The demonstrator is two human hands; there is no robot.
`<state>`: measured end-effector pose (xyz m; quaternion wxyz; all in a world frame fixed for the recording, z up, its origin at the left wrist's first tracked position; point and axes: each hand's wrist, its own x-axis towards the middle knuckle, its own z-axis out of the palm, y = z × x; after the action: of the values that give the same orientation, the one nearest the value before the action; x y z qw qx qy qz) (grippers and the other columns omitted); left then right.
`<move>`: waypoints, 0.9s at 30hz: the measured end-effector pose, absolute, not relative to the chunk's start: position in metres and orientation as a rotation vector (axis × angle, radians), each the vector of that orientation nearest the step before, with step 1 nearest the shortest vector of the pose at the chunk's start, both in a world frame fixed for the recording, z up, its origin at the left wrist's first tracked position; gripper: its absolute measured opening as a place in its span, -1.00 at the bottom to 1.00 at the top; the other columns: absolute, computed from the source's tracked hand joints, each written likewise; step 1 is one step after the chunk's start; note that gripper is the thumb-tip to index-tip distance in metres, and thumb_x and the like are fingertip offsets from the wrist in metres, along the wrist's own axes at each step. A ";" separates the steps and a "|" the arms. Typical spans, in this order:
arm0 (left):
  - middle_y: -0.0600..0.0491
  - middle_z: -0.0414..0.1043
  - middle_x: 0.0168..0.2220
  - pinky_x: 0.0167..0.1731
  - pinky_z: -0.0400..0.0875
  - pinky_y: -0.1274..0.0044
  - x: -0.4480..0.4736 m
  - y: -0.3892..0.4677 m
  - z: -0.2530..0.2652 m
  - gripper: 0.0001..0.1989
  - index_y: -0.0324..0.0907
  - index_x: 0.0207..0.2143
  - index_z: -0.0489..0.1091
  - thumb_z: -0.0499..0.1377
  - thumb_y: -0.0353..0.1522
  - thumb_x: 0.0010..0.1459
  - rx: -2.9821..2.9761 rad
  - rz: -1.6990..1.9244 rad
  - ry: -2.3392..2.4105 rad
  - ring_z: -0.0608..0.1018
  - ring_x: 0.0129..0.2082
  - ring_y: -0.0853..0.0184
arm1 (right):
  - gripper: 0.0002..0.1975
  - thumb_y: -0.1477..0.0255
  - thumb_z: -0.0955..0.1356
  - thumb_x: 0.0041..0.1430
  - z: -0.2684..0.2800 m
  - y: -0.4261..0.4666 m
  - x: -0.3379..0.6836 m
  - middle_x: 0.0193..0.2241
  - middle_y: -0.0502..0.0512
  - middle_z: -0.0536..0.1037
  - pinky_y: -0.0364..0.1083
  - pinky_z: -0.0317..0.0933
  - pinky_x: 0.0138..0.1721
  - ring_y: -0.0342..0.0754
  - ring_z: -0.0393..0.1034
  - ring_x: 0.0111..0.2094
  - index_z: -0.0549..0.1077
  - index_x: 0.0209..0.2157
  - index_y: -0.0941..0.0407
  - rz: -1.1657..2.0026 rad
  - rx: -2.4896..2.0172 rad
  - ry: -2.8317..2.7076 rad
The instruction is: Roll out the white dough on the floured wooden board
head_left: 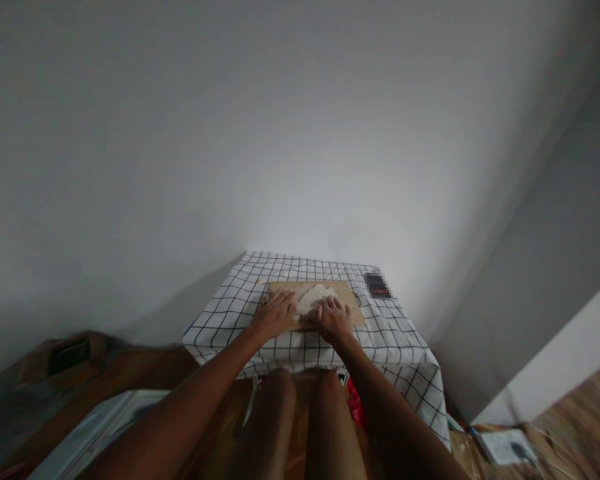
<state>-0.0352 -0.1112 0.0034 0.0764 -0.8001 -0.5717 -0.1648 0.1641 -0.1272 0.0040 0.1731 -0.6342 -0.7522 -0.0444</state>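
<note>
A flat, pale, irregular sheet of dough (314, 300) lies on a wooden board (356, 316). My left hand (277, 311) rests flat over the board's left side, fingers stretched out and reaching to the dough's left edge. On the other side, my right hand (334, 316) presses on the dough's lower right part with its fingers bent over it. Its fingertips are partly hidden, and the hand covers some of the dough.
The board is on a small table with a white, black-checked cloth (230, 301), against a pale wall (300, 147). A dark pixelated item (378, 285) lies at the back right. A box (70, 357) stands on the floor at left. My knees are at the table's front edge.
</note>
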 end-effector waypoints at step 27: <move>-0.01 0.28 0.34 0.31 0.07 -0.02 -0.027 -0.077 -0.006 -0.51 -0.06 0.30 0.28 -0.14 -0.22 0.42 -2.341 -0.546 -1.784 0.23 0.37 0.04 | -0.60 0.30 0.10 0.45 0.004 -0.098 0.164 0.08 0.21 0.51 0.10 0.10 0.11 0.11 0.28 0.14 0.49 -0.01 0.09 -0.167 -1.835 -2.070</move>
<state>-0.0269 -0.0772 -0.0059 0.0739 -0.7798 -0.5944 -0.1818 0.1639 -0.0985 0.0042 0.1841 -0.6508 -0.7342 -0.0592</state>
